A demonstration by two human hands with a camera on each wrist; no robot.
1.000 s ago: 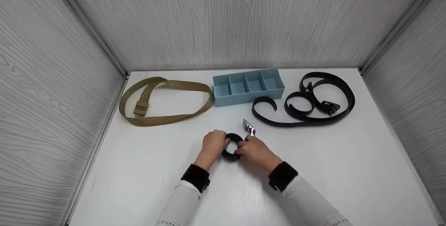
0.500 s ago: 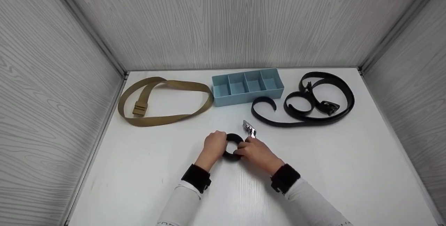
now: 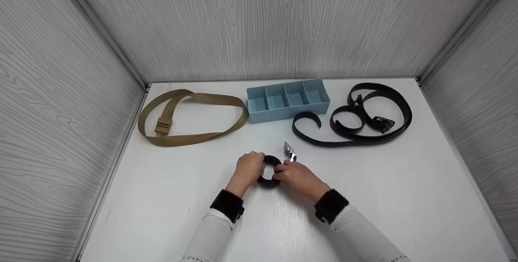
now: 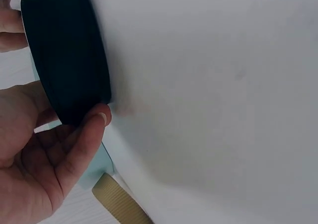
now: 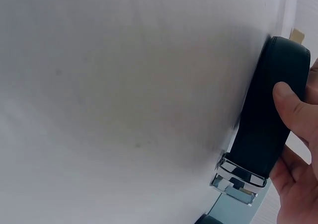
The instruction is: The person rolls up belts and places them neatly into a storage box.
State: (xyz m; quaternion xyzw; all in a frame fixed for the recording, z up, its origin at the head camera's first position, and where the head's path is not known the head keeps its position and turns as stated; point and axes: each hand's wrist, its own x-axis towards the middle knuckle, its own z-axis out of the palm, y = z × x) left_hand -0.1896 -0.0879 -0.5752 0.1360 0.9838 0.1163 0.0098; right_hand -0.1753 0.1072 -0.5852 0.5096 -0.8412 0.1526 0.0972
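A black belt (image 3: 268, 183) is rolled into a ring on the white table, standing on its edge side with a round opening in the middle. My left hand (image 3: 247, 169) grips the left side of the roll; in the left wrist view the fingers pinch the belt's outer face (image 4: 69, 55). On the right, my right hand (image 3: 298, 176) holds the other side, its thumb lying on the strap (image 5: 266, 114) in the right wrist view. The shiny metal buckle (image 5: 238, 179) sticks out from the roll beyond the right fingers.
A blue four-part box (image 3: 279, 114) stands at the back. To its left lies a tan webbing belt (image 3: 194, 140) with a buckle. On the right, black belts (image 3: 344, 144) lie in loose loops, one curl close before the box.
The buckle has turned slightly and sits a little nearer the right hand. Both hands keep hold of the rolled belt, with only small shifts of the right hand and wrist.
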